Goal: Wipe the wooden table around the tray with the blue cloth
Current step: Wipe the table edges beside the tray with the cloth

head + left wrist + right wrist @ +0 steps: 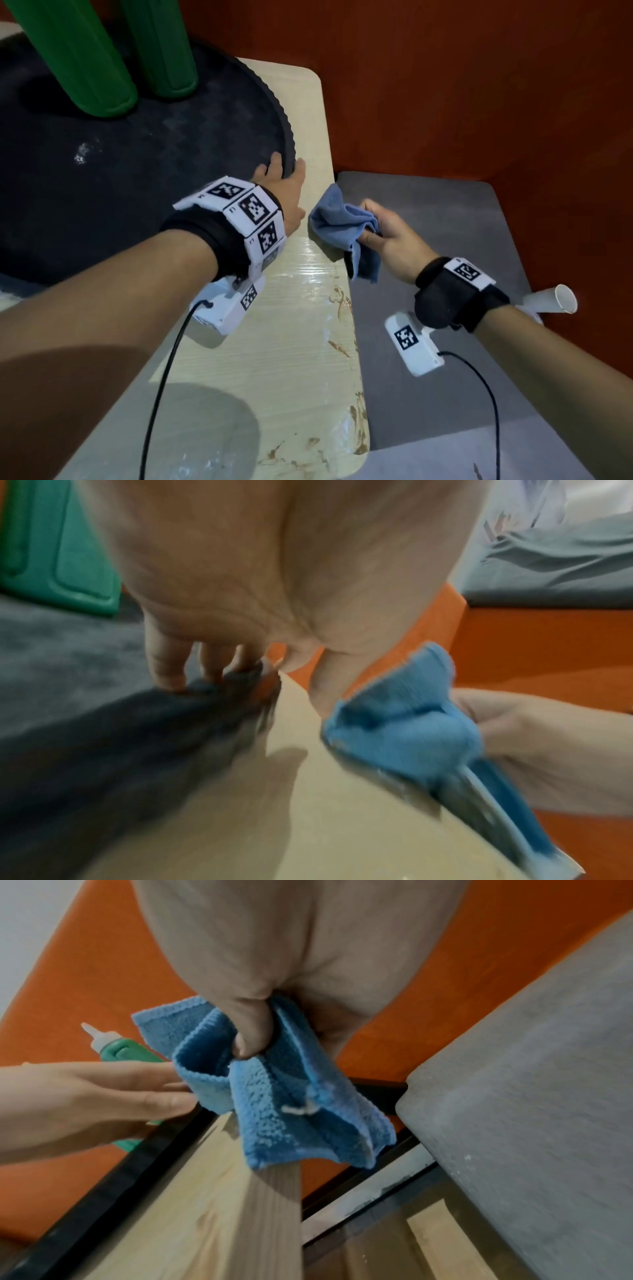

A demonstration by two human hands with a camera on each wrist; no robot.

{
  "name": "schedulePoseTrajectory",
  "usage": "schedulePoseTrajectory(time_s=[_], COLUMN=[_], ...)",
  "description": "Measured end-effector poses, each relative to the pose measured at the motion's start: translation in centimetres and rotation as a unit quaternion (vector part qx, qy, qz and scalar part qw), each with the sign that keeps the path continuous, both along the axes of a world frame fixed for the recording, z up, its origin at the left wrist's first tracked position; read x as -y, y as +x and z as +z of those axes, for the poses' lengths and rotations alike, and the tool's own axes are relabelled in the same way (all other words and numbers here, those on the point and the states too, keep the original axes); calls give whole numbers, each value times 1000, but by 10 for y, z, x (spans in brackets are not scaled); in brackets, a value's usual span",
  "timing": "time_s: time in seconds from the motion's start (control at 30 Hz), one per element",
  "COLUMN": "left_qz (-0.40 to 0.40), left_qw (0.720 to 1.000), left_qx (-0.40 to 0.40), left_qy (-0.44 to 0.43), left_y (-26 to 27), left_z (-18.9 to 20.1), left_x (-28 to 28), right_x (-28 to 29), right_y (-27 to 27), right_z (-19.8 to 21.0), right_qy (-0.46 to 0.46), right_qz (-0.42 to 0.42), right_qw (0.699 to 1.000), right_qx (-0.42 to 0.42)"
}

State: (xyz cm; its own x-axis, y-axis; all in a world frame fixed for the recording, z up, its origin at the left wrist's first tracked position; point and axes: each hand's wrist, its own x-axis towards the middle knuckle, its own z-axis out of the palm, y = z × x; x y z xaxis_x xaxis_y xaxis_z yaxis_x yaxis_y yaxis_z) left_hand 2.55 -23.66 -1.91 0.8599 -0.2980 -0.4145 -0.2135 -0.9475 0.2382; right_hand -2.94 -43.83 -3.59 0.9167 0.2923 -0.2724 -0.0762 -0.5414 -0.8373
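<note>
Wiping step: cloth held at the table edge beside the tray

Head view: the left hand [284, 185] rests on the rim of the tray [286, 113], fingers fairly straight across it, thumb on the table [274, 342]; it appears to steady the tray. The right hand [387, 236] holds the bunched blue cloth [339, 222] in curled fingers, just off the table edge beside the tray. Brown smears [342, 301] lie along the table edge nearer the person than the tray. Two green bottles [102, 58] stand on the tray. Left wrist view: blurred; fingers [164, 666] touch the tray rim, with the cloth close to the thumb. Right wrist view: the thumb [250, 1031] pinches the cloth, which hangs in loose folds over the table edge. Recommended: spread the cloth flat, press it down, and work along the tray rim toward the smears.
</note>
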Motion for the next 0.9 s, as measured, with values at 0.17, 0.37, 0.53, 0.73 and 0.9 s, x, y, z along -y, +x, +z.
schedulePoseTrajectory(time_s=[0.17, 0.37, 0.53, 0.73, 0.9], left_qz=[-21, -45, -72, -103, -182], left_qw=[1000, 999, 993, 981, 966], left_qx=[0, 22, 85, 129, 109], left_qy=[14, 7, 50, 100, 148], left_y=[-5, -17, -40, -81, -106], left_z=[-11, -9, 0, 4, 5], left_x=[-7, -13, -22, -22, -8], right_x=[3, 9, 1, -3, 9], right_y=[-19, -71, -49, -15, -66], right_z=[-4, -3, -6, -8, 3], right_qy=[-8, 9, 6, -38, -85], right_qz=[-2, 2, -26, -12, 99], right_qw=[1000, 999, 1000, 998, 989], right_qx=[-5, -39, 6, 42, 75])
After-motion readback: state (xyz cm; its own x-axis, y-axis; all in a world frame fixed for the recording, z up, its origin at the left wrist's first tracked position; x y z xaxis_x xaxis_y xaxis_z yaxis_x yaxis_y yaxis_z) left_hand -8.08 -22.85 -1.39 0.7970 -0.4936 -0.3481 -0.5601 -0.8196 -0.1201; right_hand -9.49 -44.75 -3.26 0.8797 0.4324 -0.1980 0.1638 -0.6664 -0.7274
